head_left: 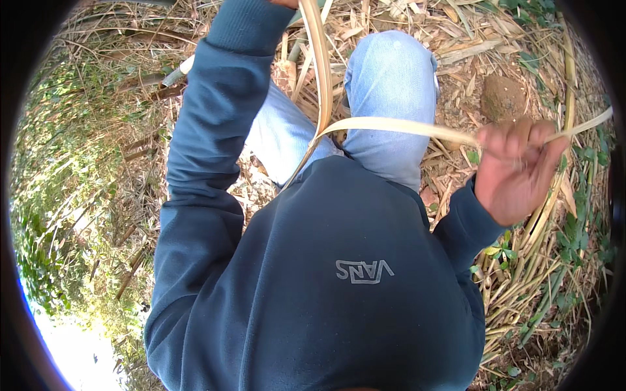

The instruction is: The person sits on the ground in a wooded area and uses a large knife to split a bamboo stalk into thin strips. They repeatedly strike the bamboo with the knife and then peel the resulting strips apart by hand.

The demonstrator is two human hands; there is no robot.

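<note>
Two pale lengths of split bamboo meet at a fork in front of my chest. One, the bamboo piece (318, 65), runs up past the top edge, and its darker tail slants down along my sweater. The other, a thin bamboo strip (398, 126), bends away to the right. My right hand (518, 169), a little smeared by motion, has its fingers closed round this strip, and the strip's end sticks out past it toward the right rim. Only a sliver of my left hand (284, 2) shows at the top edge, beside the bamboo piece; its fingers are out of the picture.
My knees in light blue jeans (391, 78) are bent below the bamboo. Dry leaves and shavings litter the ground, with a brown stone (503, 96) to the right. Cut bamboo stalks (521, 293) lie at the lower right. Green undergrowth (72, 150) covers the left side.
</note>
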